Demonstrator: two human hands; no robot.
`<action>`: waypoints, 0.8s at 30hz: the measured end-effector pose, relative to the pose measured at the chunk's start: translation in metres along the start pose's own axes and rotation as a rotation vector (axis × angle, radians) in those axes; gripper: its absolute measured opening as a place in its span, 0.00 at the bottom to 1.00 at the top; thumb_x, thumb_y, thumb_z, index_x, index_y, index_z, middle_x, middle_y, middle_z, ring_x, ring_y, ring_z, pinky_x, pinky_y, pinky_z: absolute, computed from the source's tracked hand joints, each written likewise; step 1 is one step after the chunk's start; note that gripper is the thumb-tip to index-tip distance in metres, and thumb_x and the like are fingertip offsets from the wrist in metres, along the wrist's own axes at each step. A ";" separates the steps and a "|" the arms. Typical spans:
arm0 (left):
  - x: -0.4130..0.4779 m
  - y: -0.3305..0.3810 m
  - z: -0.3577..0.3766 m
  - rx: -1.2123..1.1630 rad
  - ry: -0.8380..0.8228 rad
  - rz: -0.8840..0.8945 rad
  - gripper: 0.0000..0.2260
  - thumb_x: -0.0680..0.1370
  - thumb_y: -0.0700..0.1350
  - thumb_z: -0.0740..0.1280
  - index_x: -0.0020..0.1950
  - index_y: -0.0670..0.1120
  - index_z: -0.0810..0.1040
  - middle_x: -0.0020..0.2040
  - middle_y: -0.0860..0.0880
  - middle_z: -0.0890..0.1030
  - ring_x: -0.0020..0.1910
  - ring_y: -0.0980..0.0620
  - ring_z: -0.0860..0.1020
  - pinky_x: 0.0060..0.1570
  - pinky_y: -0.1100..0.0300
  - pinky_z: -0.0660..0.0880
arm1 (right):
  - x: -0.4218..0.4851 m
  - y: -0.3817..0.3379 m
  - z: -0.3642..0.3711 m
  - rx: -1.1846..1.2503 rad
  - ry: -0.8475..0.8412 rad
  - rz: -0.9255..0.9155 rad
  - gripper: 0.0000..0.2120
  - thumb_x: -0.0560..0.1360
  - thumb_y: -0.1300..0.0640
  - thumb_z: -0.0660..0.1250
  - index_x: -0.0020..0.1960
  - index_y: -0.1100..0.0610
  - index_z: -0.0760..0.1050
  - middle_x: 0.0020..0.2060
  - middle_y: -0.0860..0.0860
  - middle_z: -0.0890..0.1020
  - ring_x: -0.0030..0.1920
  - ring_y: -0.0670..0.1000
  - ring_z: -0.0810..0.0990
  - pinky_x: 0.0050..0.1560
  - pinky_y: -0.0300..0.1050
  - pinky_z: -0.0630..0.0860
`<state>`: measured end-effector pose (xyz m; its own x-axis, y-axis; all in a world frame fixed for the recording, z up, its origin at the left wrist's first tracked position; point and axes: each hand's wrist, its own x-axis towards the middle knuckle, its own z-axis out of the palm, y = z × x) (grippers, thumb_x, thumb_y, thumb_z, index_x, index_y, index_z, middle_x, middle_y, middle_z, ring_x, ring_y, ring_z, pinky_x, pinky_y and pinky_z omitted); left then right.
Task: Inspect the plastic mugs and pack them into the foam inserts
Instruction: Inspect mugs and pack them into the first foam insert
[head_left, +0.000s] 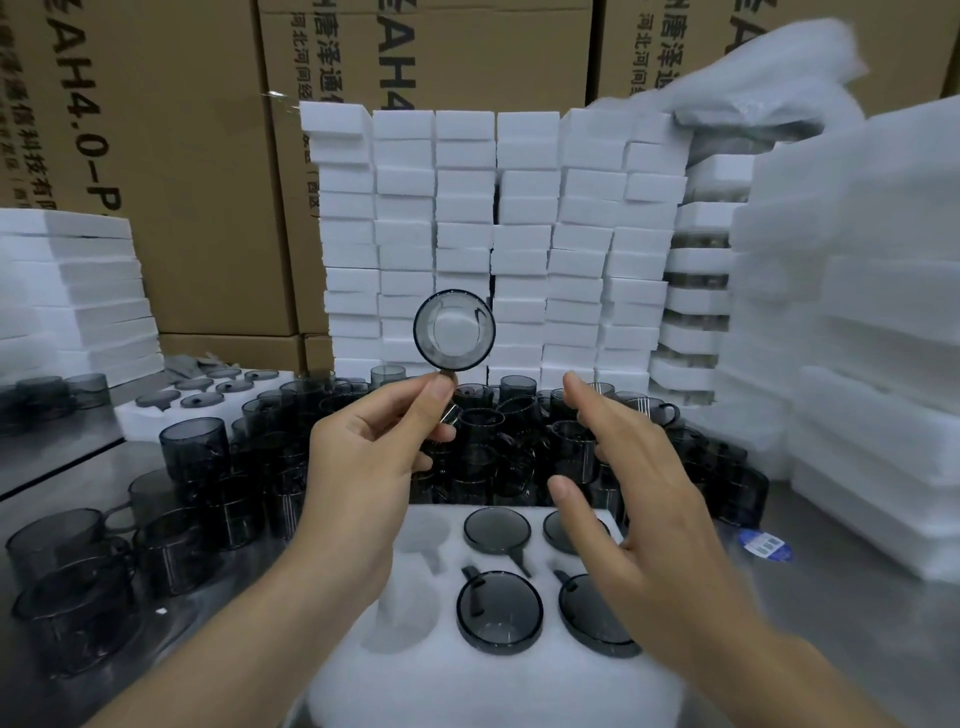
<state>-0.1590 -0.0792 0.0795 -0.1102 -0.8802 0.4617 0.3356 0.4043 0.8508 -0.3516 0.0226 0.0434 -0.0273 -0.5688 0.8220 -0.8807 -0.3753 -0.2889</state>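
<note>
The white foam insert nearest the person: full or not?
Not full: white foam insert holds four grey plastic mugs; its two left pockets are empty.

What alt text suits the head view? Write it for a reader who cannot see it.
A left hand pinches the handle of a smoky clear plastic mug, held up, while the open right hand hovers over a white foam insert holding four mugs, two pockets empty. Loose mugs and stacked foam blocks stand behind.

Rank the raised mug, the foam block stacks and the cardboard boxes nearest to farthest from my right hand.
1. Raised mug, up-left of the right hand, in the left hand.
2. Foam block stacks, behind the mug pile.
3. Cardboard boxes, rearmost.
</note>
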 end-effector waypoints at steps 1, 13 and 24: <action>0.000 0.000 0.000 -0.005 0.000 -0.009 0.11 0.72 0.58 0.76 0.51 0.57 0.91 0.47 0.54 0.89 0.40 0.61 0.82 0.37 0.68 0.77 | 0.000 0.000 0.000 0.000 -0.007 0.006 0.32 0.84 0.47 0.63 0.85 0.40 0.57 0.78 0.35 0.66 0.81 0.43 0.64 0.75 0.27 0.56; 0.005 0.001 0.004 -0.097 -0.056 -0.199 0.13 0.88 0.51 0.63 0.50 0.49 0.83 0.40 0.54 0.85 0.31 0.59 0.75 0.31 0.67 0.72 | 0.000 -0.001 -0.002 -0.019 -0.028 0.005 0.30 0.83 0.51 0.65 0.83 0.43 0.62 0.75 0.35 0.69 0.78 0.44 0.68 0.74 0.29 0.60; 0.014 0.011 0.000 -0.455 -0.327 -0.314 0.09 0.77 0.49 0.71 0.41 0.50 0.89 0.32 0.54 0.72 0.29 0.58 0.71 0.32 0.64 0.73 | -0.002 0.001 -0.002 -0.015 -0.046 0.023 0.29 0.82 0.51 0.65 0.82 0.41 0.63 0.73 0.35 0.70 0.74 0.45 0.71 0.71 0.33 0.66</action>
<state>-0.1565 -0.0871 0.0957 -0.5232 -0.7892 0.3217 0.5967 -0.0698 0.7994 -0.3529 0.0247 0.0429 -0.0259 -0.6103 0.7918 -0.8870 -0.3512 -0.2997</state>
